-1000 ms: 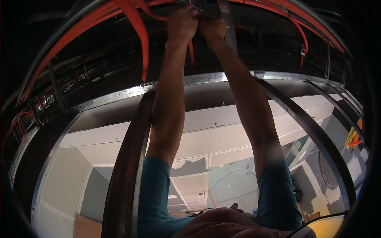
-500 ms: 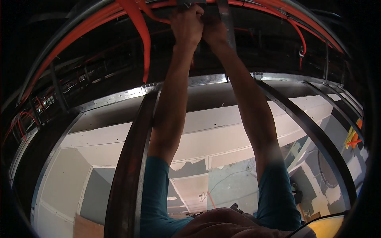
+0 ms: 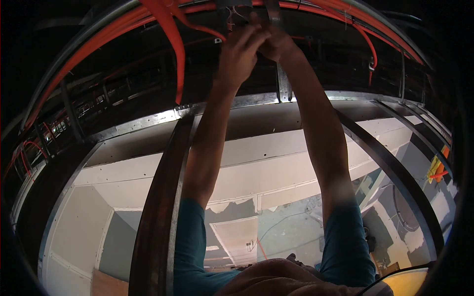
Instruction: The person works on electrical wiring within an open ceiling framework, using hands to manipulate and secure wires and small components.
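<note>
My left hand (image 3: 240,53) is raised at the top of the view, just below a dark box (image 3: 236,7) with thin wires (image 3: 230,18) hanging from it. Its fingers are curled, pressed against my right hand (image 3: 277,44). That hand is bent inward behind the left one, closed on something too hidden to make out. An orange conduit (image 3: 207,30) ends beside my left fingers. A vertical metal strip (image 3: 284,84) runs behind my right hand.
Orange conduits (image 3: 177,64) and dark ceiling bars fill the upper area. A perforated steel channel (image 3: 143,123) crosses the middle, with metal joists (image 3: 163,207) running downward on both sides. Below lie white plasterboard (image 3: 247,148), patched grey walls and a floor (image 3: 281,232) with cable.
Both hands have moved lower and slightly rightward, exposing the wires at the box. My left fingers have shifted across toward my right hand.
</note>
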